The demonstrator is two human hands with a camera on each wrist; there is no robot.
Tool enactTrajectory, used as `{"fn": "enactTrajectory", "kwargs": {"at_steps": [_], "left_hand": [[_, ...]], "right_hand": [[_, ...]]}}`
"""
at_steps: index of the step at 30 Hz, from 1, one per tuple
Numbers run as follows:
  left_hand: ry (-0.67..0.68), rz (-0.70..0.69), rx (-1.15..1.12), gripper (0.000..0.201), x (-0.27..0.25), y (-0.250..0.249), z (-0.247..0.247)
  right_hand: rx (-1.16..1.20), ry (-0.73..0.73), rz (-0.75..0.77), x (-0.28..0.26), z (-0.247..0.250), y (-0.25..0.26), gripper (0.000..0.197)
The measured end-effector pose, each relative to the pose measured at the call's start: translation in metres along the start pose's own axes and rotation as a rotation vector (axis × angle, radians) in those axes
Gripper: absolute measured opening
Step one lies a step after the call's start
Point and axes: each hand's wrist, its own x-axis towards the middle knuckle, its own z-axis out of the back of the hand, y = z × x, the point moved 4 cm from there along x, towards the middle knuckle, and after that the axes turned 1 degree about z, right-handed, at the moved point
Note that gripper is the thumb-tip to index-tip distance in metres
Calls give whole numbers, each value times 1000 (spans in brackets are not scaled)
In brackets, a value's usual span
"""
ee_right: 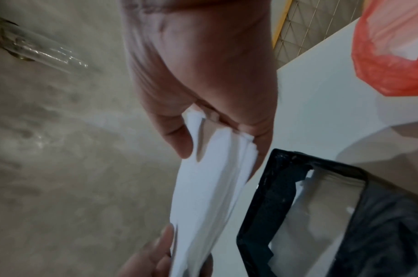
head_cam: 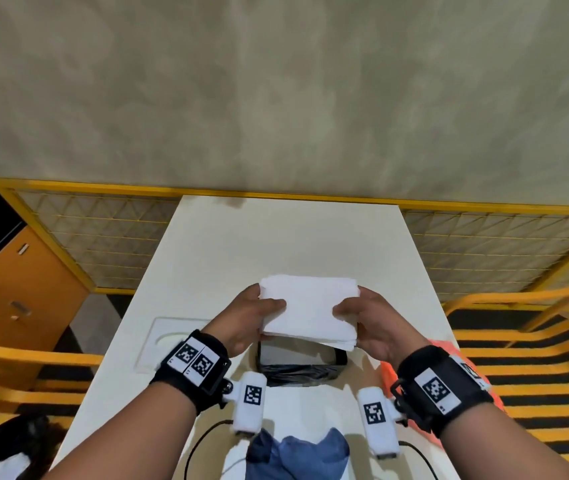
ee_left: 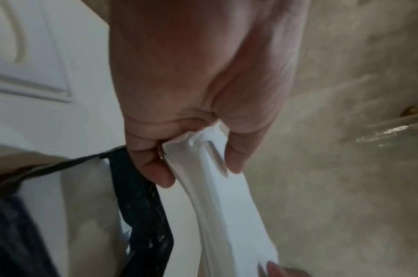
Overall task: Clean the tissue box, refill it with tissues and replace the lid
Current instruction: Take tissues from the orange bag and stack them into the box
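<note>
Black rectangular tissue box (head_cam: 302,367), soft white tissue stack (head_cam: 310,311) pinched in both hands

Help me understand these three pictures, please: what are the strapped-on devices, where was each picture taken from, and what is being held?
No machine here: a person works with bare hands, wearing a camera on the head and one on each wrist. The big picture is the head view; the other two look along each hand. The left hand and the right hand grip a stack of white tissues by its ends, above an open black tissue box on the white table. A white lid lies to the left, an orange plastic bag to the right.
</note>
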Motion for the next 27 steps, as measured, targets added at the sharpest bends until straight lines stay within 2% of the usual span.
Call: {"fn": "enactTrajectory", "kwargs": {"at_steps": [4, 8, 10, 13, 18, 20, 21, 22, 24, 25, 27], "left_hand": [[-55, 41, 123, 31, 4, 17, 2], [-221, 40, 210, 29, 10, 27, 10], [-259, 14, 254, 23, 10, 26, 9], [-245, -11, 351, 23, 12, 25, 6], [-185, 57, 549, 13, 16, 26, 19], [-219, -3, 655, 9, 18, 19, 26], [-236, -70, 777, 7, 18, 13, 27], [-236, -131, 909, 15, 19, 9, 25], [-152, -198, 1117, 24, 20, 9, 11], [-91, -178, 1230, 25, 22, 15, 3], [30, -53, 1475, 18, 24, 33, -10]], "right_hand": [[-102, -80, -76, 14, 7, -24, 38], [-195, -170, -81, 30, 11, -40, 45], [-242, -185, -62, 34, 9, -42, 46], [-298, -185, -29, 40, 6, -44, 40], [-558, -192, 82, 38, 9, -43, 20], [-665, -201, 163, 35, 7, -41, 27], [-751, -195, 218, 35, 5, -40, 33], [-874, -169, 263, 36, 2, -41, 38], [-1183, -88, 277, 40, -7, -50, 41], [-1338, -34, 248, 42, -10, -57, 39], [-1591, 96, 179, 43, -17, -74, 32]]}}
